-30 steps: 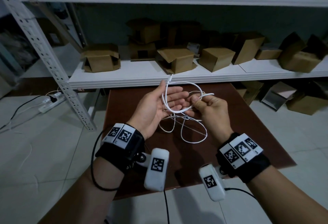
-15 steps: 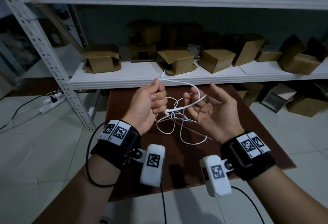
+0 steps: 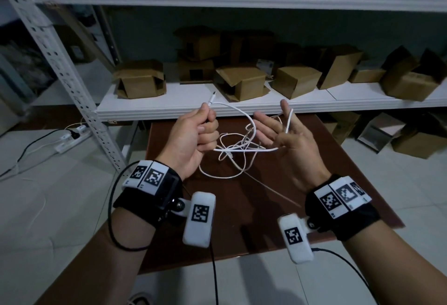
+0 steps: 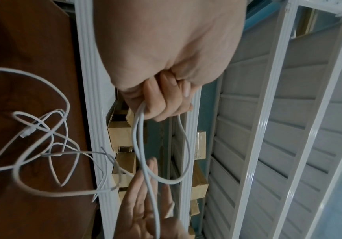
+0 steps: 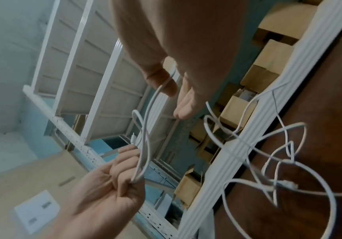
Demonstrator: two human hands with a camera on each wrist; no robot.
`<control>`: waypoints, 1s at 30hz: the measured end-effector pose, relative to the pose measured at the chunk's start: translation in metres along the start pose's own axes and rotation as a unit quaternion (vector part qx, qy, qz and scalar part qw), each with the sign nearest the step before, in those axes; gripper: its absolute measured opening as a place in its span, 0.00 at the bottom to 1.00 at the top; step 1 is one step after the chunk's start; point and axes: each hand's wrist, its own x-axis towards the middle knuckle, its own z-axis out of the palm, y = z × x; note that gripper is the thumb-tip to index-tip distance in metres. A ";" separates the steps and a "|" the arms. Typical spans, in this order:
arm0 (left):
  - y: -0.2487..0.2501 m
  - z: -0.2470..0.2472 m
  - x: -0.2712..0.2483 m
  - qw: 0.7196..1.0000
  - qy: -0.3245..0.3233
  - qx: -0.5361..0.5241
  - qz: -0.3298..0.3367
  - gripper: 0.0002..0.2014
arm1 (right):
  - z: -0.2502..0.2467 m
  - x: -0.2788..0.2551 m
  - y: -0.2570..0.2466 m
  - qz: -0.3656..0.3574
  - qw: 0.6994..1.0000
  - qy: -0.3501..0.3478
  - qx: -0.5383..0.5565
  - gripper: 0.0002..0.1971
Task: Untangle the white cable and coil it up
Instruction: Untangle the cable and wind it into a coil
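The white cable [image 3: 244, 150] runs between my two hands above the brown table [image 3: 266, 220]. My left hand [image 3: 200, 133] is curled into a fist around it, and one connector end [image 3: 212, 95] pokes up past the thumb. The left wrist view shows two strands [image 4: 138, 129] leaving the curled fingers [image 4: 161, 100]. My right hand [image 3: 283, 133] is held palm up with straight fingers, and a strand [image 3: 289, 121] is draped over them, also seen in the right wrist view [image 5: 155, 97]. A loose tangle [image 5: 278, 163] with the other connector [image 4: 28, 131] hangs between the hands.
A white metal shelf [image 3: 193, 109] directly behind the table holds several open cardboard boxes [image 3: 141, 80]. Its slanted perforated post [image 3: 72, 82] stands at the left. A white power strip [image 3: 72, 135] with cords lies on the tiled floor at the left. More boxes sit under the shelf at the right.
My left hand has gone from open to a fist around the cable. My right hand has let go of its pinch and spread open, and the hands have moved apart.
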 end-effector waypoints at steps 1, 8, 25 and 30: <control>-0.001 0.001 -0.001 1.000 0.002 0.019 0.004 0.18 | 0.000 -0.001 0.000 0.003 1.000 -0.021 0.000 0.56; -0.006 0.006 -0.003 0.989 0.005 0.149 0.020 0.19 | -0.004 0.001 -0.001 0.052 0.978 -0.172 -0.109 0.63; 0.003 0.006 -0.007 0.976 -0.086 0.133 -0.147 0.19 | -0.001 -0.004 -0.004 0.160 0.977 -0.109 -0.093 0.17; 0.007 0.001 -0.007 0.980 -0.092 0.124 -0.128 0.18 | -0.002 -0.004 -0.014 0.155 0.970 -0.126 -0.142 0.19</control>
